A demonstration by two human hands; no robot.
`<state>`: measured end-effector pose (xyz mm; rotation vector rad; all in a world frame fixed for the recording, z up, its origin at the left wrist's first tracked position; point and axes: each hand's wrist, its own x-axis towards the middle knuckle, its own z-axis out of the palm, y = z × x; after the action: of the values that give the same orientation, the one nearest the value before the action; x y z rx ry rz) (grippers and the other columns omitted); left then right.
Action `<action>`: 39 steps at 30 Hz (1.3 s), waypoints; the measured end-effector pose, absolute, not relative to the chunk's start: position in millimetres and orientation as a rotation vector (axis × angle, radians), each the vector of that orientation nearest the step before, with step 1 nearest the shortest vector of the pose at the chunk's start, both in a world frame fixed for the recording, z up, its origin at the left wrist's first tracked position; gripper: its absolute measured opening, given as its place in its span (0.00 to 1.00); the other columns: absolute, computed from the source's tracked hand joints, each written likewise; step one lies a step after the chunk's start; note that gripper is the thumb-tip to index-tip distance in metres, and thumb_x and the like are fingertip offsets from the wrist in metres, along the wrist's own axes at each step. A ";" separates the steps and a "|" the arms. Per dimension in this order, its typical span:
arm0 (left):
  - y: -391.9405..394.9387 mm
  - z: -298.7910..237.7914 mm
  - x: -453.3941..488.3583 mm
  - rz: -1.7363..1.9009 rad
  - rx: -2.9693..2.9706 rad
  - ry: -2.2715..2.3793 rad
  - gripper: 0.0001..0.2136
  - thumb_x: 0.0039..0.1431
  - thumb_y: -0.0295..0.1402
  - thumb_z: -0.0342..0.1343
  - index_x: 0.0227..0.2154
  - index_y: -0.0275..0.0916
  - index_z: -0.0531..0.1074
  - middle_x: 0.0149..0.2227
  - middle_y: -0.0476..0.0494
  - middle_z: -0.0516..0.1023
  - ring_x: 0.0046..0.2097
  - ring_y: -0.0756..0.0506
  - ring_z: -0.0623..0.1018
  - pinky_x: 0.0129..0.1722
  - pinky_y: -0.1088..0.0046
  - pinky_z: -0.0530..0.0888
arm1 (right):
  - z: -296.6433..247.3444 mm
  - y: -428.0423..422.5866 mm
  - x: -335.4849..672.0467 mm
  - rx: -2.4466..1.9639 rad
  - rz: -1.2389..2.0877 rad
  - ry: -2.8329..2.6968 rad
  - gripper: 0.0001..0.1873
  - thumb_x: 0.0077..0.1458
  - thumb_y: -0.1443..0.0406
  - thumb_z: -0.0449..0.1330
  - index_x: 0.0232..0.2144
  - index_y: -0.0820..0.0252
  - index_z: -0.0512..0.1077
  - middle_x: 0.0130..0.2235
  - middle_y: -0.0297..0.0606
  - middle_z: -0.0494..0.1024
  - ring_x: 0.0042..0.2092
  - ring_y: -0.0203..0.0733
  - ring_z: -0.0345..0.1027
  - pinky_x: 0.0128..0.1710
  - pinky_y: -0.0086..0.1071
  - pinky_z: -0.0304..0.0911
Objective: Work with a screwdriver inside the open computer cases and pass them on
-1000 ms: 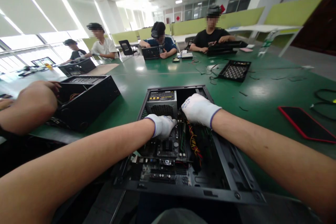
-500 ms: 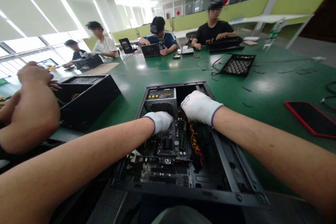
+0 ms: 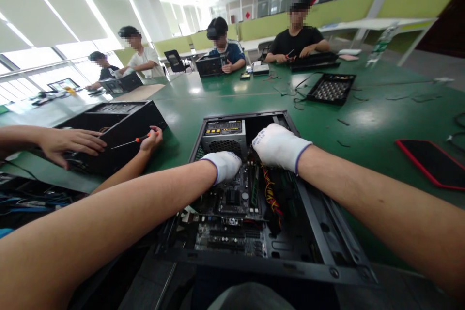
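Observation:
An open black computer case (image 3: 316, 223) lies in front of me with its inside facing up. My left hand (image 3: 227, 165), in a white glove, reaches in over the motherboard (image 3: 225, 207), just below the power supply (image 3: 224, 136). Its fingers are curled down, and what they hold is hidden. My right hand (image 3: 274, 145), also gloved, is closed beside the power supply, above the motherboard's far right corner; its fingertips and anything in them are out of sight. A green memory stick (image 3: 255, 188) stands on the board. Yellow, red and black cables (image 3: 271, 196) run down beside it.
At left, a co-worker's hand (image 3: 150, 139) holds an orange-handled screwdriver (image 3: 137, 140) by another black case (image 3: 112, 145). A red-edged black tablet (image 3: 432, 162) lies right. Beyond are a black tray (image 3: 330, 89), loose cables and several people working on cases.
The co-worker's arms at left have lowered; one hand now rests on the neighbouring case and the other shows a screwdriver. My own hands stay almost where they were.

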<state>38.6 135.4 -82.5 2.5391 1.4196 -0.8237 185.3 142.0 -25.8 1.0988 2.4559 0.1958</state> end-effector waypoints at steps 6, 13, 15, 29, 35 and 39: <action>140.0 -87.2 39.0 -0.800 2.540 1.411 0.24 0.54 0.30 0.65 0.55 0.38 0.73 0.53 0.36 0.80 0.59 0.39 0.74 0.61 0.64 0.69 | -26.4 142.2 187.4 1.105 0.205 2.487 0.13 0.53 0.67 0.60 0.40 0.62 0.80 0.41 0.52 0.83 0.45 0.56 0.78 0.42 0.45 0.70; 135.1 -81.3 41.5 -0.756 2.454 1.473 0.17 0.67 0.39 0.58 0.55 0.38 0.70 0.55 0.39 0.73 0.52 0.40 0.77 0.50 0.55 0.77 | -25.2 140.2 187.0 1.103 0.224 2.460 0.14 0.55 0.67 0.59 0.42 0.62 0.80 0.43 0.52 0.83 0.45 0.53 0.78 0.43 0.42 0.69; 132.8 -79.7 42.5 -0.730 2.419 1.505 0.15 0.67 0.40 0.57 0.53 0.42 0.72 0.55 0.40 0.74 0.52 0.41 0.76 0.49 0.59 0.77 | -28.0 142.2 187.6 1.091 0.231 2.480 0.14 0.54 0.66 0.59 0.41 0.62 0.80 0.42 0.52 0.83 0.44 0.53 0.78 0.42 0.42 0.69; 88.8 -17.4 20.5 -0.325 2.534 1.540 0.27 0.56 0.45 0.59 0.54 0.34 0.67 0.48 0.33 0.80 0.49 0.35 0.81 0.48 0.63 0.78 | -1.6 113.6 190.7 1.175 0.152 2.681 0.14 0.51 0.64 0.57 0.33 0.62 0.81 0.36 0.48 0.84 0.39 0.50 0.79 0.35 0.35 0.67; 29.4 -7.5 -2.9 0.138 2.627 1.515 0.10 0.60 0.37 0.51 0.42 0.40 0.69 0.42 0.40 0.79 0.43 0.40 0.80 0.44 0.66 0.76 | -17.4 72.6 194.3 1.009 0.132 2.930 0.15 0.59 0.58 0.57 0.36 0.60 0.79 0.39 0.46 0.82 0.41 0.52 0.77 0.45 0.42 0.68; -14.6 -8.7 -8.2 0.337 2.581 1.481 0.08 0.63 0.38 0.50 0.40 0.42 0.69 0.42 0.43 0.77 0.40 0.43 0.79 0.42 0.69 0.75 | -34.3 52.6 234.5 1.206 0.276 3.136 0.29 0.59 0.47 0.58 0.52 0.61 0.75 0.52 0.52 0.78 0.52 0.58 0.72 0.52 0.50 0.68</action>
<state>-8.2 -14.6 -8.7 2.5815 1.4807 0.3374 234.5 52.6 -34.3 1.2063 3.1363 0.2756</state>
